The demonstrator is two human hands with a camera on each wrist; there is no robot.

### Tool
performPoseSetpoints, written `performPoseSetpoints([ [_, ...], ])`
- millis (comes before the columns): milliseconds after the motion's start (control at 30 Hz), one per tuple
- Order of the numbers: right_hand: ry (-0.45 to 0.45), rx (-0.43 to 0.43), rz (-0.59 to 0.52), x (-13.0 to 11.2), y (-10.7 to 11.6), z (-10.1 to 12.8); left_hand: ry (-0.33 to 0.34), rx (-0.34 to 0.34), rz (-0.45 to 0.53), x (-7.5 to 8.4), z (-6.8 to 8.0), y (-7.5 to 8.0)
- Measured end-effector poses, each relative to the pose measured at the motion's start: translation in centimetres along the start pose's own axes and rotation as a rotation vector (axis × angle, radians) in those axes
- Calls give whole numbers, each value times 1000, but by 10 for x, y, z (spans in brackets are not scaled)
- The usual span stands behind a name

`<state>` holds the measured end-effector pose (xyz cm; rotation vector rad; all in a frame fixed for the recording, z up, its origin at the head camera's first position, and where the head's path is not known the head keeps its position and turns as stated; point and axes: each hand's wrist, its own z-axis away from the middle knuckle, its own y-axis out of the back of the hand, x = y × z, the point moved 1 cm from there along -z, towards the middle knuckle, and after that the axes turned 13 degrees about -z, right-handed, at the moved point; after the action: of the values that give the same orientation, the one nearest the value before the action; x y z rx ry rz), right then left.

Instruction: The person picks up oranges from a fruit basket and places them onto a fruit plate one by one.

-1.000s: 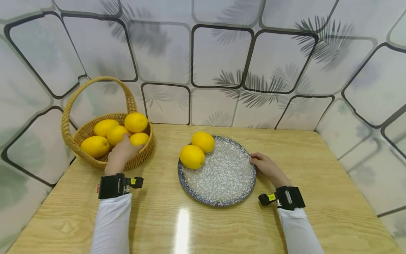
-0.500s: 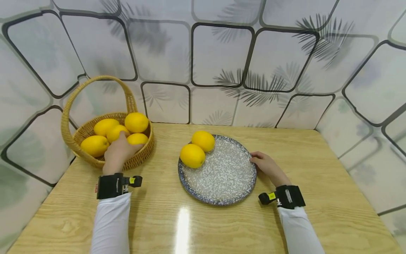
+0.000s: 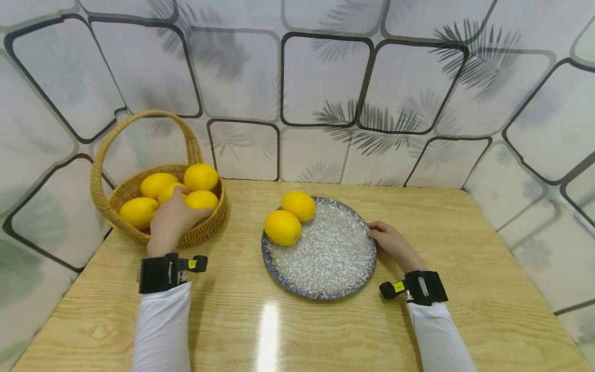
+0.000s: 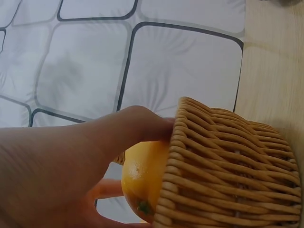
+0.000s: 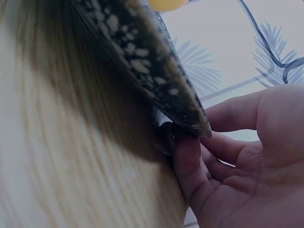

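Two white long sleeves (image 3: 160,328). Each wrist carries a black strap-on camera unit (image 3: 158,272) bearing a small yellow tag; hands bare.

Home dining corner, wooden table (image 3: 465,289), patterned wallpaper (image 3: 325,77)
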<state>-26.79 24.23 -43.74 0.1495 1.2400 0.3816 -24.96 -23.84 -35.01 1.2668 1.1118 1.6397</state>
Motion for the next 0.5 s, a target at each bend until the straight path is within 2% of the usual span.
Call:
performPoseSetpoints([
  [500, -22, -5, -4, -1, 0, 0, 16, 64, 58, 8, 4, 13],
])
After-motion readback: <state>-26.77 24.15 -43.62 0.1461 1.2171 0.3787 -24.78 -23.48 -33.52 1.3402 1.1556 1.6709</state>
